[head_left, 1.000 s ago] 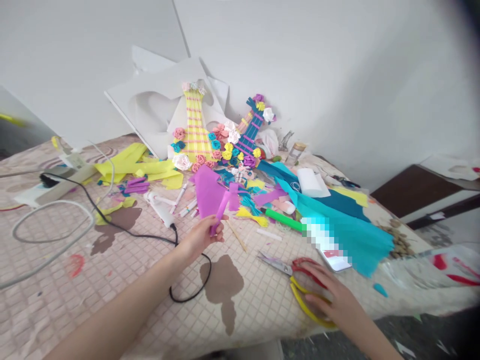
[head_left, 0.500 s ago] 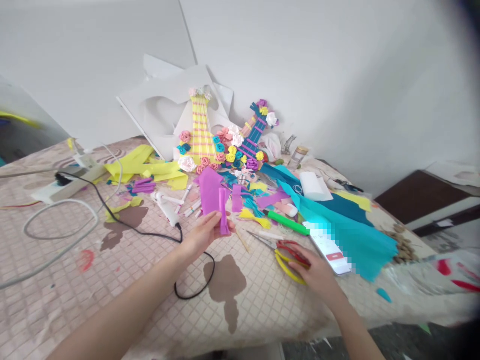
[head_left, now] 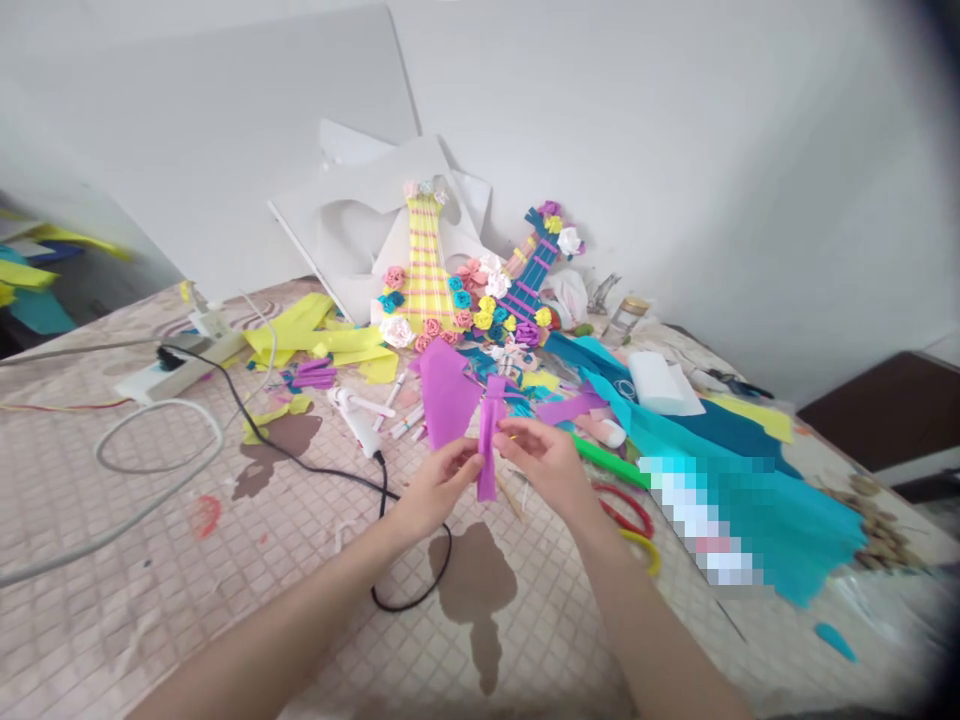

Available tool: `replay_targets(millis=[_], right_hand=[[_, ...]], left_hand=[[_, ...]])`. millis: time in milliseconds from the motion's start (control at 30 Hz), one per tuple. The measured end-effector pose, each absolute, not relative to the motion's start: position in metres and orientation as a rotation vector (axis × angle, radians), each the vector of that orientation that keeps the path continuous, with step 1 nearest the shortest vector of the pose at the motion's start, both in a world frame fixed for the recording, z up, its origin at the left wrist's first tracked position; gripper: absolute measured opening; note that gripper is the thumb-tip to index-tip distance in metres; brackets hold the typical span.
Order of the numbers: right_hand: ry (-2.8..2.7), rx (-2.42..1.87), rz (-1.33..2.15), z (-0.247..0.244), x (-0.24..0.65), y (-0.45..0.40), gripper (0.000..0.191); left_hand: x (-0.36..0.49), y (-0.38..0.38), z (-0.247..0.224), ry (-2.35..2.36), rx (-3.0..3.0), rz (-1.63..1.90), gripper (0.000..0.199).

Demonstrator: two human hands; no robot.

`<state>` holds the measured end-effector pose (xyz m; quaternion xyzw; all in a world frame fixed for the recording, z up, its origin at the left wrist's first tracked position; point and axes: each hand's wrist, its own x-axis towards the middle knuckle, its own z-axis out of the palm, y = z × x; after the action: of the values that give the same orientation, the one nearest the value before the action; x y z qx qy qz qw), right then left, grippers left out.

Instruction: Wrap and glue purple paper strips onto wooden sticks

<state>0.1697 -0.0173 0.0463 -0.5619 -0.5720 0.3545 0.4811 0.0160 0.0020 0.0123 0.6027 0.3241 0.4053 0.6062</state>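
While the left hand (head_left: pixel 442 486) pinches the folded purple strip (head_left: pixel 487 475) near centre in the head view, the right hand (head_left: pixel 546 466) pinches its edge from 3 o'clock. From strip: purple sheet (head_left: pixel 448 392), 11 o'clock; white glue gun (head_left: pixel 358 425), 9; scissors (head_left: pixel 645 517), 4, partly hidden.

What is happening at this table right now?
The left hand and right hand hold a folded purple strip between their fingertips. The scissors lie partly behind the right forearm. Farther back, a yellow flower-trimmed piece stands beside a blue one.
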Motion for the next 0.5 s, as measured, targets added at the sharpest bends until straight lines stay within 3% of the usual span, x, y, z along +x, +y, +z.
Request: replay_targets(millis=[267, 500], right_hand=[[-1.398, -1.402, 0.903, 0.036, 0.173, -0.013, 0.022], [-1.523, -1.489, 0.797, 0.022, 0.170, -0.002, 0.046]], left_hand=[[0.014, -0.005, 0.013, 0.765, 1.421, 0.897, 0.009], [0.012, -0.027, 0.037, 0.661, 1.319, 0.829, 0.008]])
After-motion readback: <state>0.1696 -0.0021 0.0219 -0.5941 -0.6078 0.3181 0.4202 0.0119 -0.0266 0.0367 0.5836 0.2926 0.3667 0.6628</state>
